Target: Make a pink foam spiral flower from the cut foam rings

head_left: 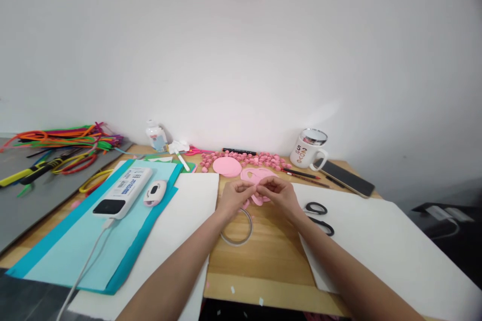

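- The left hand (234,195) and right hand (280,193) meet above the middle of the table (263,256), fingertips drawn together and pinching a small pink paper piece (259,189) between them.
- The piece is held just off the wood, in front of a pink cut-out sheet (256,175) lying flat on the table.
- Directly under the left wrist lies a clear tape ring (237,228), flat on the wood.
- Just right of the right hand lie black-handled scissors (320,216), resting on the edge of a white sheet (380,246).
- Beyond the cut-out lies a pink paper disc (227,166), and behind it a scatter of small pink beads (252,158) runs along the wall.
- Further right, a white mug (309,149) stands upright, with a dark phone (346,177) lying beside it and two pencils (301,174) in front.
- To the left, a second white sheet (188,210) borders blue paper (86,241), which carries a white power bank (124,191) with a cable and a small pink-and-white device (154,192).
- At the far left, a heap of coloured pipe cleaners (64,145) rests on a grey board.
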Demonstrator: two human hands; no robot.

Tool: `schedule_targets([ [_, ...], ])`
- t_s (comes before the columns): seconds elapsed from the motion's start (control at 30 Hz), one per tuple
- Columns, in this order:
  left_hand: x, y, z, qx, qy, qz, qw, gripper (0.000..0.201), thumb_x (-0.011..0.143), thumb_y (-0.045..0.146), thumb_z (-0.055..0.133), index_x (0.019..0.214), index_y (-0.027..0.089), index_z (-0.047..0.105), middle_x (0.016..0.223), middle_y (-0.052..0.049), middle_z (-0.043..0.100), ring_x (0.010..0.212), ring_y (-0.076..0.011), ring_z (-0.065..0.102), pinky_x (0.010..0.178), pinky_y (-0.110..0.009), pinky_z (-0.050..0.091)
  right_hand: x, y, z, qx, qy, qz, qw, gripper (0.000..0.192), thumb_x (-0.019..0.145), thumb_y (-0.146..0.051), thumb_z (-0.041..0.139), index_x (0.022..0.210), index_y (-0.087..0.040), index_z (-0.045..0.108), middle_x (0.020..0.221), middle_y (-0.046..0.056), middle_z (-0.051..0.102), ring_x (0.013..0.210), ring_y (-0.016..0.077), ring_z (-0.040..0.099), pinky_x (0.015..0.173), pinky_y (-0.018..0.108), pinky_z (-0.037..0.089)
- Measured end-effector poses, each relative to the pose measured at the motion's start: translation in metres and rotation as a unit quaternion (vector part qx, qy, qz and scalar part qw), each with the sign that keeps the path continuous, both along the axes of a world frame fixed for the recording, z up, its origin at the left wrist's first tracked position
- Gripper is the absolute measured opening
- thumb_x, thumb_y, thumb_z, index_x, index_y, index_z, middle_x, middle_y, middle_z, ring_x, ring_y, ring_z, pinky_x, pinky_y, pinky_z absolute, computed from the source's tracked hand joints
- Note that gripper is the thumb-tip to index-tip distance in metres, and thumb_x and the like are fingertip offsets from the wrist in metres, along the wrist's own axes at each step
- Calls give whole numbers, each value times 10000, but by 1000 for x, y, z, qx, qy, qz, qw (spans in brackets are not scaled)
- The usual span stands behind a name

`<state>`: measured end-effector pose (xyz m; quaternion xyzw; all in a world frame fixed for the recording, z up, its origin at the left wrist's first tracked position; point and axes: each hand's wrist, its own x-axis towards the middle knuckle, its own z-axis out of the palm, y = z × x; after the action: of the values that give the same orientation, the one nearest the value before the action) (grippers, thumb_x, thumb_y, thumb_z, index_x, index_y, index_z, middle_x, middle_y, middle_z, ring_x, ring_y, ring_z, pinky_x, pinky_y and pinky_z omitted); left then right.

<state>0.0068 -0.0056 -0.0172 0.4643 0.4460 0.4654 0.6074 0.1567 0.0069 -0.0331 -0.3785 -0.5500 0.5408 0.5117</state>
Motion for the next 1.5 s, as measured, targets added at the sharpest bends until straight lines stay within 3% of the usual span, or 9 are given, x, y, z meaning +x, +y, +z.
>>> schedule_targets([
  [0.17,1,-3,8,12,14,-11,1000,295,594,378,695,708,108,661,479,-9,599,340,-50,411,320,-168,231,1,-2,3,-4,-22,-14,1000,266,588,-376,718,685,-166,587,570,2,621,505,131,567,498,256,455],
  [0.57,-2,-2,7,33,93,-9,995,332,641,452,629,619,122,653,415,22,517,373,-60,419,362,-171,291,-3,-8,8,26,-43,-44,998,257,551,-318,738,593,-170,531,556,-30,542,494,104,508,475,230,409],
  [0.8,-5,-2,7,-16,125,-10,992,328,583,441,676,670,124,671,462,8,551,395,-66,451,349,-153,268,-3,-9,5,104,-134,-67,983,217,599,-295,690,586,-181,505,576,-32,514,513,101,486,480,219,393],
  [1.0,-5,0,1,-39,80,-7,996,302,550,392,720,640,110,657,490,-8,580,410,-61,469,383,-160,309,-2,-10,8,155,-168,-43,973,180,610,-287,685,625,-182,540,615,-9,547,585,127,513,544,248,439],
  [1.13,-4,0,3,-47,27,13,998,294,549,381,726,618,107,646,438,11,544,365,-50,430,358,-162,268,-3,-9,6,161,-148,-36,975,242,631,-329,682,793,-187,573,756,16,579,683,145,559,653,296,501],
  [1.33,-4,3,6,-14,-103,42,994,253,523,311,757,635,103,664,549,-17,614,452,-58,495,454,-179,360,-5,-6,-1,97,-127,-37,986,468,664,-381,654,1077,-220,503,997,71,579,875,186,580,723,325,510],
  [1.5,-5,4,5,-23,-96,66,993,261,517,309,761,660,115,662,530,-16,613,459,-82,531,399,-161,322,-3,-3,2,0,-39,26,999,465,642,-394,670,1027,-177,522,696,15,628,610,144,595,582,292,505],
])
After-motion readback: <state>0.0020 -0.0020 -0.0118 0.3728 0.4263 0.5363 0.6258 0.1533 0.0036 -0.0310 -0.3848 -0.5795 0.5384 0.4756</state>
